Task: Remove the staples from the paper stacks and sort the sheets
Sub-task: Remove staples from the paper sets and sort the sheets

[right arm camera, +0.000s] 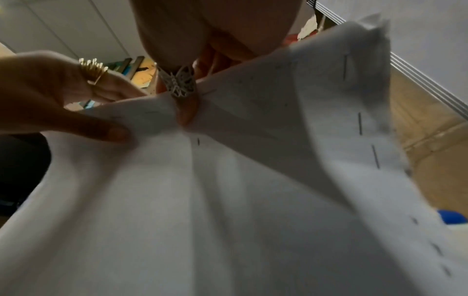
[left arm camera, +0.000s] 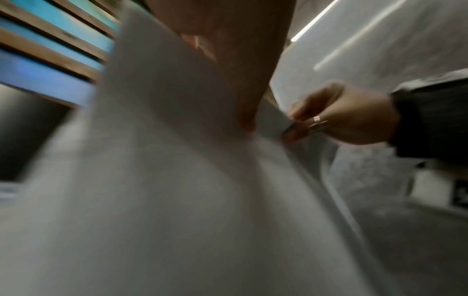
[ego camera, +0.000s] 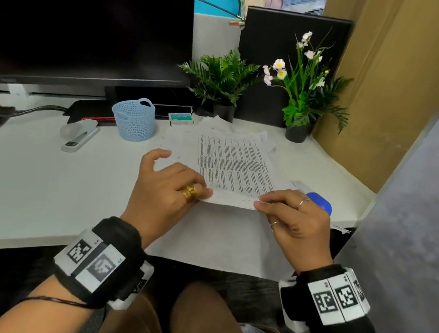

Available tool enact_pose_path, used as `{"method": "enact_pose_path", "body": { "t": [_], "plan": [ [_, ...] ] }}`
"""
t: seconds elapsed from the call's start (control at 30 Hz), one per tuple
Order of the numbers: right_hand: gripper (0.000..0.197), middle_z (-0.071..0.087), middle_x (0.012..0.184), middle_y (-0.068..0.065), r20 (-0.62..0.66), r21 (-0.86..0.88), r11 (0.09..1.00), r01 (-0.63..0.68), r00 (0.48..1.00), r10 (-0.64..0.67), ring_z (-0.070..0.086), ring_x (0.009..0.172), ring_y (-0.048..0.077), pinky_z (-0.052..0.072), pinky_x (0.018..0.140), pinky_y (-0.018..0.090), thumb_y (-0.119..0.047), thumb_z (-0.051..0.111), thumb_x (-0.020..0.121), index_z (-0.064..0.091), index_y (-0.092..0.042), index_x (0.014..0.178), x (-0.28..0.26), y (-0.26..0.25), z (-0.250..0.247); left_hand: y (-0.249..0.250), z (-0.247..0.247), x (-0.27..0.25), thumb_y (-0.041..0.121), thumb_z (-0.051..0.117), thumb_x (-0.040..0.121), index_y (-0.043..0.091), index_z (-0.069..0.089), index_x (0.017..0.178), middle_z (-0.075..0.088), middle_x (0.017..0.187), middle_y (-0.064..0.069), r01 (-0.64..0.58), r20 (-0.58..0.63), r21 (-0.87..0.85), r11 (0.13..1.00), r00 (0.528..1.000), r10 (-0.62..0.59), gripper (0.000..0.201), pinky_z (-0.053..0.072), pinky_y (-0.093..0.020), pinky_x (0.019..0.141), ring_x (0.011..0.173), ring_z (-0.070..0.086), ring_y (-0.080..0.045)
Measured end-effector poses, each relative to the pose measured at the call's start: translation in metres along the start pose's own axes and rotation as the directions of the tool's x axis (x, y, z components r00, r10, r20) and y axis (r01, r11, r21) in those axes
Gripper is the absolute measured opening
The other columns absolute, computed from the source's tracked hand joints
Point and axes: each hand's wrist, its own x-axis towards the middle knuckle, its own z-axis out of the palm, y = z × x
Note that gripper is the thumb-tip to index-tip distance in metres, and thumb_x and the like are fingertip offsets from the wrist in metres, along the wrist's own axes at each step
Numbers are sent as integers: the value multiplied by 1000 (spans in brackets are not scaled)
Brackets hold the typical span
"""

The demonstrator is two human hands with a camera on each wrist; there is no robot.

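A printed paper stack [ego camera: 236, 166] is lifted at its near edge over the white desk [ego camera: 18, 183]. My left hand [ego camera: 202, 192] pinches the near left part of that edge, index finger raised off the paper. My right hand [ego camera: 261, 204] pinches the same edge further right. In the right wrist view the paper stack [right arm camera: 228, 200] bends between my right hand's fingers [right arm camera: 186, 114] and my left hand [right arm camera: 63, 104], and thin dark staples [right arm camera: 360, 123] line one edge. The left wrist view is blurred: paper stack [left arm camera: 164, 180], right hand [left arm camera: 341, 118].
A blank sheet [ego camera: 214, 239] lies under my hands, overhanging the desk edge. More loose papers [ego camera: 219, 128] are piled behind. A blue object [ego camera: 320, 201] sits by my right hand. A stapler [ego camera: 80, 136], blue basket [ego camera: 134, 119], small box [ego camera: 181, 120], monitor [ego camera: 77, 15] and two potted plants [ego camera: 304, 93] stand further back.
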Motion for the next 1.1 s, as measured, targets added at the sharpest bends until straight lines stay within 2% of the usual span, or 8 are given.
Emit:
{"method": "enact_pose_path", "body": {
  "t": [0.17, 0.27, 0.4, 0.5, 0.6, 0.83, 0.97, 1.1],
  "plan": [
    [15, 68, 79, -5, 121, -13, 986, -167, 978, 168, 60, 73, 6, 51, 60, 29, -11, 64, 80, 77, -18, 84, -19, 1, -5, 39, 26, -5, 5, 81, 68, 17, 72, 97, 69, 78, 0, -9, 226, 47, 999, 974, -2, 32, 33, -36, 86, 66, 64, -23],
    [16, 70, 85, -11, 189, -224, 927, -301, 920, 345, 65, 81, 10, 52, 66, 30, -25, 77, 74, 74, -26, 90, -28, -2, -21, 39, 31, -16, 12, 68, 78, 18, 71, 86, 70, 78, 2, 188, 297, -143, 972, 945, -139, 10, 45, -31, 68, 65, 66, -24],
    [32, 72, 94, -5, 189, -439, 750, -494, 766, 615, 65, 88, 18, 48, 75, 27, -35, 80, 71, 71, -31, 101, -38, 6, -50, 33, 34, -33, 30, 48, 85, 17, 71, 85, 71, 79, 0, 434, 356, -217, 874, 869, -343, 27, 47, -27, 63, 67, 66, -27],
    [32, 71, 85, 2, 183, -114, 656, -746, 633, 752, 67, 79, 16, 56, 76, 34, -23, 82, 69, 70, -27, 98, -45, 12, -62, 33, 40, -35, 27, 54, 84, 14, 71, 84, 72, 79, -2, 587, 353, -294, 755, 800, -485, 21, 52, -35, 67, 74, 66, -27],
    [28, 68, 90, -8, 365, 122, 499, -858, 506, 782, 64, 74, -10, 51, 70, 8, -4, 73, 77, 65, -21, 97, -52, 13, -64, 37, 45, -28, 30, 55, 83, 17, 70, 85, 70, 78, 0, 587, 369, -296, 754, 798, -476, 21, 50, -34, 64, 75, 63, -24],
    [36, 75, 83, 5, 307, -301, 746, -594, 681, 665, 67, 76, 13, 49, 74, 25, 18, 59, 75, 78, -11, 84, -86, 34, -74, 54, 69, 5, 23, 41, 85, 17, 67, 110, 60, 111, -7, 247, 430, -92, 965, 884, -185, 36, 38, -40, 81, 100, 54, -32],
    [45, 74, 95, 5, 383, -523, 648, -554, 527, 759, 67, 92, 25, 51, 87, 31, 13, 55, 78, 77, -21, 95, -104, 42, -75, 78, 94, 26, 51, 19, 88, 21, 60, 125, 54, 125, -7, 238, 621, -28, 971, 765, -170, 63, 34, -41, 90, 114, 47, -30],
    [47, 73, 99, 2, 449, -660, 547, -515, 313, 837, 64, 95, 22, 49, 86, 28, 8, 52, 78, 75, -27, 98, -120, 50, -69, 93, 126, 35, 53, 22, 98, 25, 45, 137, 45, 129, -3, 228, 673, 60, 972, 710, -208, 53, 29, -39, 94, 118, 39, -26]
  ]
}}
